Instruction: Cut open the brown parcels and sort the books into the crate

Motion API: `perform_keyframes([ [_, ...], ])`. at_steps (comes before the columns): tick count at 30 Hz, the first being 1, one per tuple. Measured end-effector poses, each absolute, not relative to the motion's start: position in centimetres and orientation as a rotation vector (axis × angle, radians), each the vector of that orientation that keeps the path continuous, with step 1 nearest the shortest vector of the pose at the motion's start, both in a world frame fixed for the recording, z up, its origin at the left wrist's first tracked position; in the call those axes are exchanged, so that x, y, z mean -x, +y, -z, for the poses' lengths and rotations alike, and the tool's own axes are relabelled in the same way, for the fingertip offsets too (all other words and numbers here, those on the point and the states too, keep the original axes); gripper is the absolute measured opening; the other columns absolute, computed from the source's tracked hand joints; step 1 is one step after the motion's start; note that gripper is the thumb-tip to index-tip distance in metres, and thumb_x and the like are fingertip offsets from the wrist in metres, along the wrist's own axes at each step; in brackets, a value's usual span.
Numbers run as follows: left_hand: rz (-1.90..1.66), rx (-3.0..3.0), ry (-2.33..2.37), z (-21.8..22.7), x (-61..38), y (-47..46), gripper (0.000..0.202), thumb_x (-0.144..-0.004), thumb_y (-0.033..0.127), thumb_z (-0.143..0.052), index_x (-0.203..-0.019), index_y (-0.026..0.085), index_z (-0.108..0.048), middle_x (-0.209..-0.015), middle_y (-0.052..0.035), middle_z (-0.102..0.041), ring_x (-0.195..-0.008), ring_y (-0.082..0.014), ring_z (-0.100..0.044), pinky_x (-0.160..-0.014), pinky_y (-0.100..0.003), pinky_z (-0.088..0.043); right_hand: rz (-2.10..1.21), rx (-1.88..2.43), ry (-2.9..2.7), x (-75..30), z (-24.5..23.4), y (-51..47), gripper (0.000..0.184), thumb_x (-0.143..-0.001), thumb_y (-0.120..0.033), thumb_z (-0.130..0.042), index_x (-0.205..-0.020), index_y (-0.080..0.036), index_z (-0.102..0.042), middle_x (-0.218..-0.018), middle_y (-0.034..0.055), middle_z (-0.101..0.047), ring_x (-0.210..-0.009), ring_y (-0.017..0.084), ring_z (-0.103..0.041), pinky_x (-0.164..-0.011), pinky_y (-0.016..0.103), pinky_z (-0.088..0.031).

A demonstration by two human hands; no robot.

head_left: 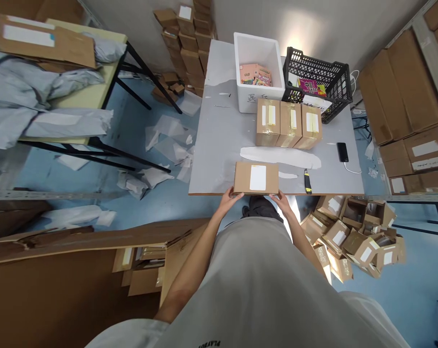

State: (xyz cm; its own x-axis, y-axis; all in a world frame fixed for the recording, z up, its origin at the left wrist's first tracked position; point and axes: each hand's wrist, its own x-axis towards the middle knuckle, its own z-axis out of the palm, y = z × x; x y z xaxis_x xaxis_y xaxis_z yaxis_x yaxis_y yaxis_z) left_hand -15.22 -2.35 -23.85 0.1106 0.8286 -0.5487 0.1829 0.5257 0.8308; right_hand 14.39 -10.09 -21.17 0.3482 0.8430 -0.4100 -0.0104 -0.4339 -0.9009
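Observation:
A flat cardboard box with a white label lies at the near edge of the grey table. My left hand grips its near left corner, and my right hand grips its near right corner. Both hands have fingers curled onto the box's front edge. Three taped cardboard boxes stand in a row further back on the table.
A white foam box and a black plastic crate with colourful packets stand at the table's back. A phone on a cable and a utility knife lie to the right. Small boxes are heaped on the floor at right; cardboard sheets at left.

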Motion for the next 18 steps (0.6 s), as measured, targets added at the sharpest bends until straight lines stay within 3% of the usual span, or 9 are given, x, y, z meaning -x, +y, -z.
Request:
perform_keyframes([
  [2,-0.614,-1.009,1.385,23.9,15.1,-2.8,0.079,-0.083,0.039,-0.099,-0.152,0.019,-0.068,-0.160,-0.0185,-0.070,-0.152,-0.0365,-0.065,-0.127,-0.051,-0.054,-1.193,1.734,-0.810,-14.4,21.4,-10.3,0.084,-0.075,-0.072,-0.094,-0.140,-0.021,-0.079,-0.130,0.0156,-0.085,-0.133,0.039,-0.073,-0.120,0.061,-0.056],
  [5,-0.717,-1.081,1.445,23.7,14.8,-2.4,0.064,-0.088,0.034,-0.092,-0.146,0.017,-0.072,-0.145,-0.0168,-0.079,-0.140,-0.0325,-0.074,-0.122,-0.050,-0.058,-1.143,1.750,-0.859,-14.8,21.5,-9.4,0.080,-0.079,-0.077,-0.084,-0.132,-0.018,-0.082,-0.127,0.0168,-0.084,-0.126,0.037,-0.073,-0.116,0.057,-0.057],
  [10,-0.845,-1.135,1.539,22.1,15.0,0.6,0.039,-0.103,0.037,-0.074,-0.135,0.016,-0.082,-0.143,-0.0157,-0.081,-0.133,-0.0310,-0.077,-0.120,-0.046,-0.060,-0.921,1.800,-0.899,-16.4,20.6,-6.0,0.078,-0.085,-0.078,-0.076,-0.128,-0.013,-0.086,-0.119,0.0171,-0.078,-0.120,0.035,-0.073,-0.112,0.053,-0.058],
  [13,-0.847,-1.238,1.585,20.7,15.5,2.2,0.035,-0.101,0.042,-0.076,-0.123,0.019,-0.088,-0.131,-0.0120,-0.086,-0.124,-0.0317,-0.080,-0.115,-0.045,-0.061,-0.843,1.842,-0.914,-17.1,19.7,-4.4,0.074,-0.086,-0.078,-0.078,-0.118,-0.012,-0.089,-0.103,0.0127,-0.075,-0.108,0.033,-0.073,-0.108,0.054,-0.060],
  [18,-0.720,-1.305,1.719,19.8,15.5,3.3,0.030,-0.099,0.043,-0.077,-0.114,0.022,-0.092,-0.123,-0.0091,-0.088,-0.113,-0.0314,-0.083,-0.104,-0.041,-0.063,-0.860,1.894,-0.879,-17.3,19.8,-3.5,0.069,-0.083,-0.078,-0.083,-0.108,-0.014,-0.091,-0.094,0.0100,-0.076,-0.104,0.032,-0.072,-0.103,0.051,-0.060],
])
